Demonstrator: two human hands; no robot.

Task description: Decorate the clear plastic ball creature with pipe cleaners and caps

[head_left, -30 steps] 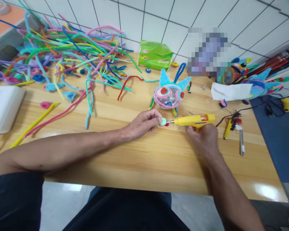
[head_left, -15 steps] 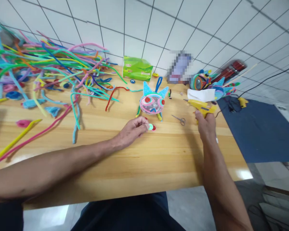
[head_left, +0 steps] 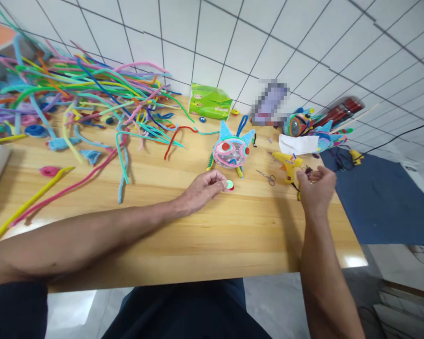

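Observation:
My left hand [head_left: 205, 190] pinches a small pale green disc [head_left: 229, 184] just above the wood; a red disc [head_left: 232, 188] shows under its edge. Behind these stands a fish-like figure [head_left: 231, 153] with a clear body, red eyes, pink rims and blue pipe-cleaner ears. My right hand [head_left: 317, 188] is at the right, its fingers curled around something small and dark that I cannot make out. Beside it, apart from the palm, is a yellow hot glue gun [head_left: 289, 165], nozzle to the left. Small scissors [head_left: 267, 177] lie between the figure and the glue gun.
Many coloured pipe cleaners [head_left: 102, 87] are heaped at the left. Along the tiled wall are a green tissue pack [head_left: 211, 102], a dark red bottle [head_left: 342, 112] and other colourful figures [head_left: 298, 123]. White paper [head_left: 299, 143] lies behind the glue gun. A black cord runs off to the right.
My right hand has let go of the glue gun and moved right. My left hand keeps the green disc. The whole view has shifted slightly.

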